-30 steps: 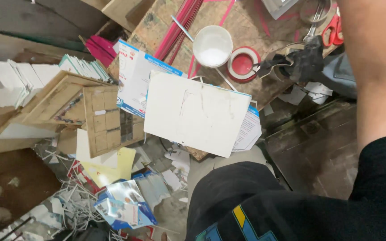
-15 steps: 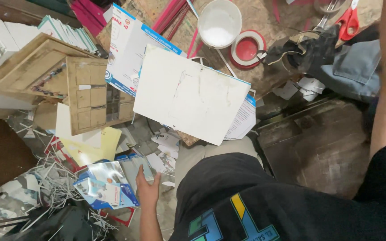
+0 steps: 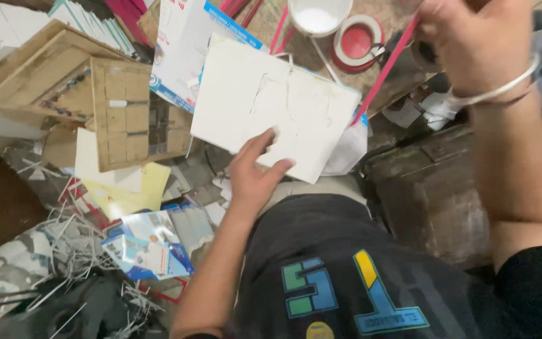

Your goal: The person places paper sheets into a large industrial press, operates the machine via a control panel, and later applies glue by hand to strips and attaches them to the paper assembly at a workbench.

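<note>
Your left hand [image 3: 253, 172] is lying open on the near edge of the white board [image 3: 277, 110], fingers spread and thumb resting on its surface — not gripping, just pressing down. The board is sitting tilted over your lap, overlapping a blue-and-white printed sheet [image 3: 180, 50] behind it and some white papers [image 3: 346, 147] at its right corner. Your right hand [image 3: 472, 44] is closing around a thin pink strip [image 3: 384, 69], which is running diagonally from the hand down to the right edge of the board; a metal bangle [image 3: 503, 85] is circling that wrist. Just beyond the board a white bowl [image 3: 318, 16] with white stuff in it is standing beside a red tape roll [image 3: 359, 41], both resting on a brown work surface [image 3: 403, 72]. More pink strips [image 3: 239, 7] are lying near the top edge. To your left a wooden gridded frame [image 3: 120, 110] is leaning against cardboard boxes [image 3: 26, 69], with stacks of white cards [image 3: 7, 22] behind. Yellow sheets [image 3: 136, 188], glossy blue leaflets [image 3: 152, 251] and thin white trimmings [image 3: 64, 251] are littering the floor by your left forearm. A dark wooden block [image 3: 428, 194] is sitting to the right of your knee — near, not touching the board.
</note>
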